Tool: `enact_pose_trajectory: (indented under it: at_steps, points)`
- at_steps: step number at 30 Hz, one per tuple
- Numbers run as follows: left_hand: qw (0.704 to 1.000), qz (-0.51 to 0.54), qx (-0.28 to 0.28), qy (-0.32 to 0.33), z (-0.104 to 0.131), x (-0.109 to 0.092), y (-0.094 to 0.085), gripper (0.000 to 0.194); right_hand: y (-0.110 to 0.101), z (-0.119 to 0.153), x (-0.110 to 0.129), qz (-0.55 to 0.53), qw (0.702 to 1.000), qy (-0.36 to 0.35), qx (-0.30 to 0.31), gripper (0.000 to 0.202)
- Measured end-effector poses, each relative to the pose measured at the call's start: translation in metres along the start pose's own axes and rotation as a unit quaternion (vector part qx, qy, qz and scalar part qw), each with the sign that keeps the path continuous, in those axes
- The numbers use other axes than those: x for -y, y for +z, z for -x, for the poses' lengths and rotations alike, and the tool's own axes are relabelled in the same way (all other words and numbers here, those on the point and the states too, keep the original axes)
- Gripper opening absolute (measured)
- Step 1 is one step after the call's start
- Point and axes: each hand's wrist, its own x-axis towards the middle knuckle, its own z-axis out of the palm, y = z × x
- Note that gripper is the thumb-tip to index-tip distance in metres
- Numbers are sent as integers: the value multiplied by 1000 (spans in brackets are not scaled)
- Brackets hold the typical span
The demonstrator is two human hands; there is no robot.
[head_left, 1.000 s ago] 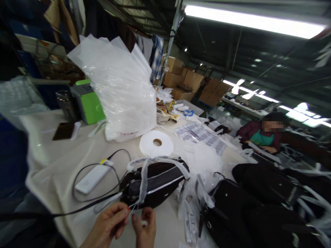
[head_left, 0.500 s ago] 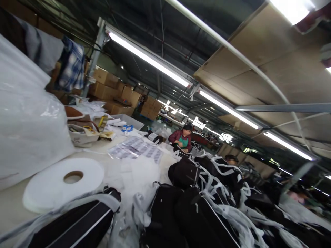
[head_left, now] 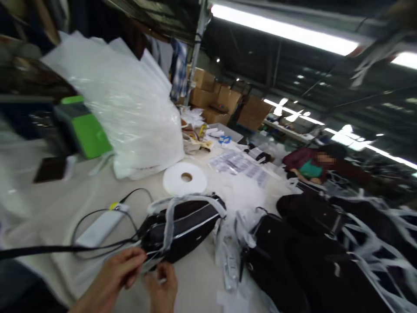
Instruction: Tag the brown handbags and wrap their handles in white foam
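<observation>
At the near end of a black bag (head_left: 192,217), my left hand (head_left: 114,271) pinches what looks like a thin white strip (head_left: 153,253). My right hand (head_left: 163,282) is just to its right, fingers curled together close below the bag's end. Something small and pale shows between those fingers, too blurred to name. The bag lies on its side on the pale table (head_left: 195,282), with light piping along its edges. A whitish wrapped strap (head_left: 169,221) loops over its top.
Beyond the bag lies a white roll of tape (head_left: 174,180). A white power bank-like box (head_left: 102,226) with black cable is on the left. Large plastic-wrapped sheets (head_left: 130,104) stand behind. More black bags (head_left: 293,252) cover the right side; a co-worker (head_left: 308,165) sits beyond.
My view has swung left and down, so the scene has shifted right. Both hands have come into view at the end of the black bag.
</observation>
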Motion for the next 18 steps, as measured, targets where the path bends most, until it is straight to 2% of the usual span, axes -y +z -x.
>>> enact_pose_trajectory:
  at_steps: [3, 5, 8, 11, 15, 18]
  points:
    - [1000, 4, -9, 2, 6, -6, -6, 30, 0, 2, 4, -48, 996, 39, 71, 12]
    - [999, -24, -31, 7, 5, -7, -4, 28, -4, -2, 3, -66, 993, 52, 87, 14]
    - [994, -94, -51, 25, 1, -1, -3, 32, -8, -4, 0, -82, 992, 59, 71, 17]
    - [983, -174, -42, 28, -2, 4, -5, 35, -7, 1, 2, -85, 992, 76, 54, 21]
    - [947, -312, -34, 59, 1, 2, -1, 18, -1, 7, 11, -85, 994, 73, 8, 21]
    - [913, -400, -43, 62, 2, -2, 4, 8, -1, 9, 19, -63, 996, 57, 11, 22]
